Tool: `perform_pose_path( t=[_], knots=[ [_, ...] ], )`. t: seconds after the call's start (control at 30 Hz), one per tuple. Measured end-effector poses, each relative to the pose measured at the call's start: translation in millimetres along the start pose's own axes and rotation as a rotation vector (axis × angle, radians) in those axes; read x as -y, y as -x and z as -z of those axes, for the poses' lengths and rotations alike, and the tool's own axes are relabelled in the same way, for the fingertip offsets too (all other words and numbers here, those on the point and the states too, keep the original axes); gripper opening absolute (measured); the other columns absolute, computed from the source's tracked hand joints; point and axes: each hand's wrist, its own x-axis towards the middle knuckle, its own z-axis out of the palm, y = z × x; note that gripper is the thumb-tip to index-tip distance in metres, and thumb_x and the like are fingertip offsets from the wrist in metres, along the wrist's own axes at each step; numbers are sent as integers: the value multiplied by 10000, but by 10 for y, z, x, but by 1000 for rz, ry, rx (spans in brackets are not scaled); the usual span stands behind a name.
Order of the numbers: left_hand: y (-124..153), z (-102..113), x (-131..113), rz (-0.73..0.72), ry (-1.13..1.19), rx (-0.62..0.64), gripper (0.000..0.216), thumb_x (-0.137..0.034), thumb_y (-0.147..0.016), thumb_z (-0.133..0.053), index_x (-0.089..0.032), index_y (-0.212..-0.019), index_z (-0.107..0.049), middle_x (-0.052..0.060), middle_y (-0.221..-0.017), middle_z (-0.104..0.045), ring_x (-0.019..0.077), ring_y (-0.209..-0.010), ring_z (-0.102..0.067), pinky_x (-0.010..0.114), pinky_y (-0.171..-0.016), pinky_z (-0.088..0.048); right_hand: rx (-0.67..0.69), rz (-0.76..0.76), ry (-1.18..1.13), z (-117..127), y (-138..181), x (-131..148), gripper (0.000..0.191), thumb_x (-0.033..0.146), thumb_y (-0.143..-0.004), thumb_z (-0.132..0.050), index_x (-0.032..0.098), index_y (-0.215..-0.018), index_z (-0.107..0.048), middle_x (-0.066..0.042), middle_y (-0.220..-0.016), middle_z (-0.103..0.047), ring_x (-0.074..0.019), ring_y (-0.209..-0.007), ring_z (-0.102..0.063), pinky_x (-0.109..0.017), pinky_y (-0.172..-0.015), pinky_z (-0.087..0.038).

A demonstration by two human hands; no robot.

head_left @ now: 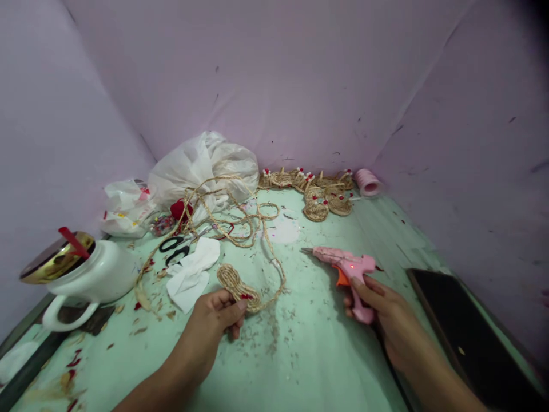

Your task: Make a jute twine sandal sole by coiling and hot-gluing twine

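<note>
My left hand (218, 315) pinches a coiled piece of braided straw cord (235, 283), shaped like a figure eight with a bit of red at its middle. From that piece a loose length of cord (281, 274) runs up and back in tangled loops across the table. My right hand (377, 303) grips the handle of a pink glue gun (343, 258), its nozzle pointing left and its small light glowing orange. The orange trigger shows just ahead of my fingers. A gap of bare table lies between the nozzle and the coiled cord.
Scissors (178, 249) and crumpled white tissue (195, 274) lie left of centre. Behind are a white plastic bag (210, 166), finished straw bows (326, 200) with red and white beads, and a pink spool (369, 183). A white teapot-like mug (103, 274) stands left; a dark flat panel (467, 337) lies right.
</note>
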Motion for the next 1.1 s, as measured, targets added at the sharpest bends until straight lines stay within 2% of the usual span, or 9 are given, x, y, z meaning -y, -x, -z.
perform_pose_path(
  t=[0.17,0.3,0.4,0.47,0.63,0.77,0.83,0.93,1.1],
  knots=[
    [-11,18,-39,21,35,8,304,-382,-591,-709,-141,-576,-525,-29,-468,-508,68,-418,-413,204,-434,-303,-66,57,200,195,19,95,490,507,-648,-676,176,-1008,-654,-132,-1126,-649,-334,-1060,-581,-461,-880,-480],
    [-7,22,-46,37,47,68,324,-418,-581,-709,-135,-620,-557,-31,-464,-497,71,-420,-401,203,-422,-308,-253,564,702,77,233,226,396,434,-786,-550,227,-1120,-603,-106,-1318,-514,-327,-1212,-451,-541,-1017,-322],
    [9,31,-35,36,43,114,326,-425,-588,-707,-131,-634,-571,-28,-470,-496,72,-427,-400,200,-418,-317,184,995,823,-259,228,317,288,155,-861,-419,226,-1065,-609,-73,-1117,-649,-213,-1071,-570,-424,-958,-423],
    [19,42,-31,39,41,128,319,-415,-593,-707,-128,-645,-580,-26,-475,-498,71,-431,-403,198,-420,-321,451,1098,956,-526,100,348,402,5,-792,-390,187,-1075,-609,-76,-1108,-661,-201,-1087,-555,-412,-951,-431],
    [22,86,-71,39,59,128,308,-397,-590,-709,-127,-658,-579,-28,-470,-496,66,-423,-400,190,-415,-323,790,1169,1313,-952,-239,405,492,-45,-666,-447,166,-1077,-614,-58,-1167,-643,-258,-1276,-380,-532,-1049,-268],
    [-5,111,-101,76,61,137,318,-412,-564,-709,-137,-604,-556,-27,-446,-491,61,-388,-392,188,-394,-311,767,1235,1534,-873,-140,449,268,-20,-652,-488,154,-776,-651,-62,-800,-688,-236,-996,-588,-510,-1091,-167],
    [-25,114,-95,98,28,167,316,-415,-550,-703,-143,-563,-543,-28,-412,-477,58,-360,-372,189,-374,-286,653,1253,1617,-754,14,414,239,-26,-615,-492,172,-649,-622,-30,-616,-633,-195,-688,-611,-488,-1090,-178],
    [-47,109,-83,117,-83,232,289,-407,-547,-679,-145,-546,-558,-30,-381,-464,58,-334,-358,191,-360,-274,577,1251,1605,-609,266,256,246,-18,-605,-467,195,-607,-592,-13,-529,-599,-176,-536,-560,-472,-1053,-249],
    [-34,78,-114,125,-231,232,200,-340,-543,-649,-149,-588,-605,-46,-393,-452,69,-358,-364,191,-367,-299,743,1079,1466,-580,551,-76,223,37,-621,-507,201,-732,-609,1,-574,-639,-167,-503,-558,-352,-780,-427]
  ],
)
